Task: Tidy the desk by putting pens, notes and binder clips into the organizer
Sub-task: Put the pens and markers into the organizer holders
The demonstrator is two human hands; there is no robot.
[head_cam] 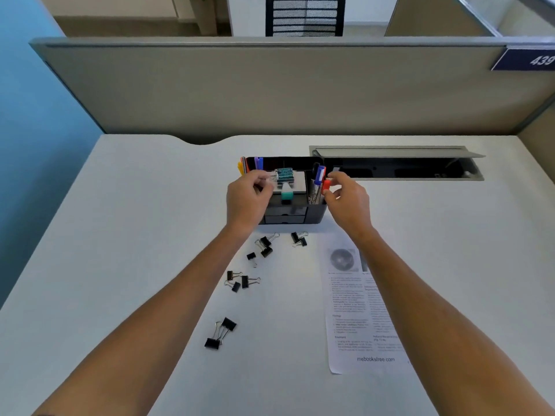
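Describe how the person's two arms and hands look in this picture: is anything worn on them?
Both forearms are bare as far as the picture shows them; no sleeve, watch or bracelet is visible. The left hand and the right hand wear no gloves, and no ring can be seen on the fingers. At the bottom left corner a dark edge shows, perhaps a sleeve; too little is visible to tell.

1 head view, wide-angle, facing forward and down over desk, near organizer.
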